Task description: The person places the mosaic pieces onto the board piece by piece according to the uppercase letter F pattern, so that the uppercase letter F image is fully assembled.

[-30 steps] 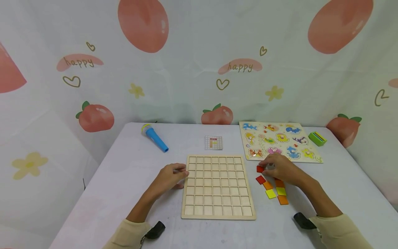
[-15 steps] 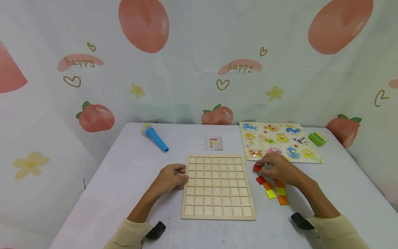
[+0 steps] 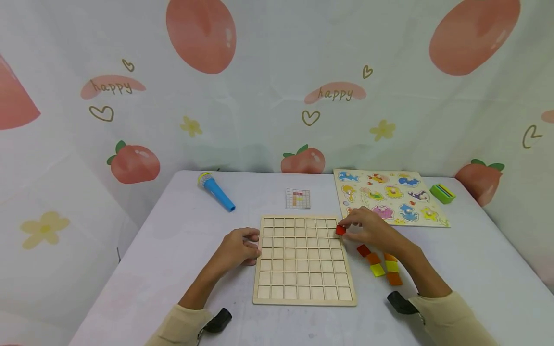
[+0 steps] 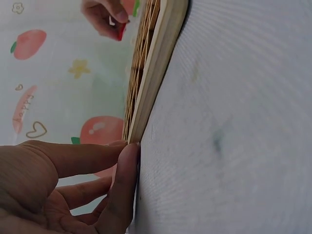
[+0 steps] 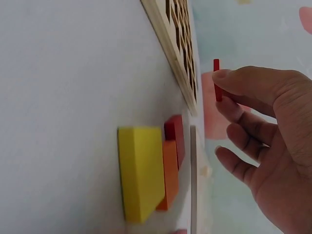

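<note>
My right hand (image 3: 370,229) pinches a small red square tile (image 3: 341,230) between thumb and fingertips. In the head view the tile overlaps the upper right edge of the wooden grid board (image 3: 303,302); the right wrist view has the tile (image 5: 217,80) held up edge-on, above the table. My left hand (image 3: 237,247) pinches the board's left edge, and in the left wrist view its thumb and a finger (image 4: 127,163) meet at the board's side. Right of the board lie another red tile (image 3: 363,250), a yellow tile (image 3: 377,270), and several orange and yellow ones.
Behind the board lies a small printed card (image 3: 297,199) with a coloured grid pattern. A blue toy microphone (image 3: 219,193) rests at the back left. At the back right are an animal peg puzzle (image 3: 376,185) and a green block (image 3: 442,193) with coloured stripes.
My right hand has lifted the red tile and carried it left, from beside the other tiles to the board's right edge. The left hand has slid slightly down the board's side.
</note>
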{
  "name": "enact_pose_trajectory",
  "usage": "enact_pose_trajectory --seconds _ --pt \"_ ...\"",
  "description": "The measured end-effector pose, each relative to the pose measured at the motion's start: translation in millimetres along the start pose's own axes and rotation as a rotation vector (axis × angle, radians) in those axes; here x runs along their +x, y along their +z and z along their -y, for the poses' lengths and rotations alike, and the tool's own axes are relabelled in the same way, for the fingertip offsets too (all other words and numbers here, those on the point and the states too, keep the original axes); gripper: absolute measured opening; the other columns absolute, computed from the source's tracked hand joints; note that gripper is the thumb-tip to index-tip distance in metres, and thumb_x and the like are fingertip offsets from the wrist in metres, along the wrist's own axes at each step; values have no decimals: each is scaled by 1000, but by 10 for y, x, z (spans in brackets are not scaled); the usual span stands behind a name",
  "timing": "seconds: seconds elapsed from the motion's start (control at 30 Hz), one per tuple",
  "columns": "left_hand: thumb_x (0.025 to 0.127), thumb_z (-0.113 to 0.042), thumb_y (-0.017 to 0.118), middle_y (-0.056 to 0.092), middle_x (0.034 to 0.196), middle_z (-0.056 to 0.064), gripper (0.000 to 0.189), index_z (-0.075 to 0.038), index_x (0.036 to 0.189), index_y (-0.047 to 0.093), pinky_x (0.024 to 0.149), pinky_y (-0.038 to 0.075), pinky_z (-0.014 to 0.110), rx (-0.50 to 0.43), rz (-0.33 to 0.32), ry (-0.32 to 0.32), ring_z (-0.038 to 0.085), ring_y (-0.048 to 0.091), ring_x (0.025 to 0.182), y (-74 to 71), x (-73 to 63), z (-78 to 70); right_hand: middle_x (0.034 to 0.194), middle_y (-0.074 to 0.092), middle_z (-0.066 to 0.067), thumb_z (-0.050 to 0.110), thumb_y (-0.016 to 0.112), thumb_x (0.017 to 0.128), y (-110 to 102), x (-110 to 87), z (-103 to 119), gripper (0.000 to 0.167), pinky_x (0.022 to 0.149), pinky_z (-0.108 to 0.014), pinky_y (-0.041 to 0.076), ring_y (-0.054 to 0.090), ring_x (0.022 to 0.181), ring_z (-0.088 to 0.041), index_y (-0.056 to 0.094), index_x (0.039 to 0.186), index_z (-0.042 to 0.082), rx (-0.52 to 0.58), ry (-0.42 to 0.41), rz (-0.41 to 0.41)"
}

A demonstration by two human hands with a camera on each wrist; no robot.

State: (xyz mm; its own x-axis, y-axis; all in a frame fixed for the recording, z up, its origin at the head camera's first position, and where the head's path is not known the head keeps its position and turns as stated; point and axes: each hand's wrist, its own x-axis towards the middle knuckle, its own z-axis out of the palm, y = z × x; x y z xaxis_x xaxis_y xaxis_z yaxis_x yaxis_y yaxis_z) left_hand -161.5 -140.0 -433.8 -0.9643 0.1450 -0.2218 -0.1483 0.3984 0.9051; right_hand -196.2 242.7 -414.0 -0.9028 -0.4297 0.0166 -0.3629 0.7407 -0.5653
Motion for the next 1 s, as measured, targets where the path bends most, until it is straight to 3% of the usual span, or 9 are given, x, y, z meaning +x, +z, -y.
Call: enact_pose_trajectory --seconds 0.23,0.3,0.37,0.47,0.53,0.6,0.67,1.0 --pt "87 10 76 66 121 13 54 4 139 63 68 68 33 7 -2 4 17 70 92 -2 3 0 109 71 4 24 79 94 91 129 74 29 89 -39 53 57 109 -22 80 121 12 26 -54 7" --pt "87 10 76 65 121 13 54 4 140 63 68 68 33 9 -2 5 17 70 92 -3 3 -1 108 71 4 24 79 94 121 167 99 29 91 -42 52 57 107 -21 81 120 12 31 -67 10" --pt "88 10 76 66 121 13 54 4 140 63 68 68 33 8 0 7 18 70 93 -5 4 2 107 71 4 24 78 94 156 208 124 29 104 -53 51 58 106 -21 81 120 12 37 -76 10" --pt "88 9 76 66 122 13 54 4 140 63 68 68 33 7 2 8 18 70 94 -9 5 8 104 72 4 22 78 93 212 277 157 27 107 -57 49 59 103 -21 81 118 11 33 -100 14" --pt "88 9 76 66 123 13 54 4 140 63 69 68 33 5 4 8 18 70 94 -11 5 12 104 72 3 22 79 94 244 321 174 26 105 -53 49 59 102 -20 82 117 11 23 -120 16" --pt "88 10 76 66 123 13 54 4 140 63 68 68 33 4 5 8 18 70 94 -10 6 13 105 73 4 23 79 94 269 357 191 27 92 -44 50 57 103 -20 82 117 11 22 -128 26" --pt "88 10 76 66 123 13 54 4 140 62 69 68 33 1 7 7 18 69 94 -10 4 10 106 73 4 24 79 94 292 386 211 27 89 -39 49 56 104 -19 82 118 12 22 -132 32" --pt "88 11 76 65 122 13 55 4 141 62 68 68 33 6 5 5 17 69 94 -8 -12 -12 107 73 3 24 78 94 358 492 388 26 83 -35 49 55 103 -20 82 117 11 33 -162 38"
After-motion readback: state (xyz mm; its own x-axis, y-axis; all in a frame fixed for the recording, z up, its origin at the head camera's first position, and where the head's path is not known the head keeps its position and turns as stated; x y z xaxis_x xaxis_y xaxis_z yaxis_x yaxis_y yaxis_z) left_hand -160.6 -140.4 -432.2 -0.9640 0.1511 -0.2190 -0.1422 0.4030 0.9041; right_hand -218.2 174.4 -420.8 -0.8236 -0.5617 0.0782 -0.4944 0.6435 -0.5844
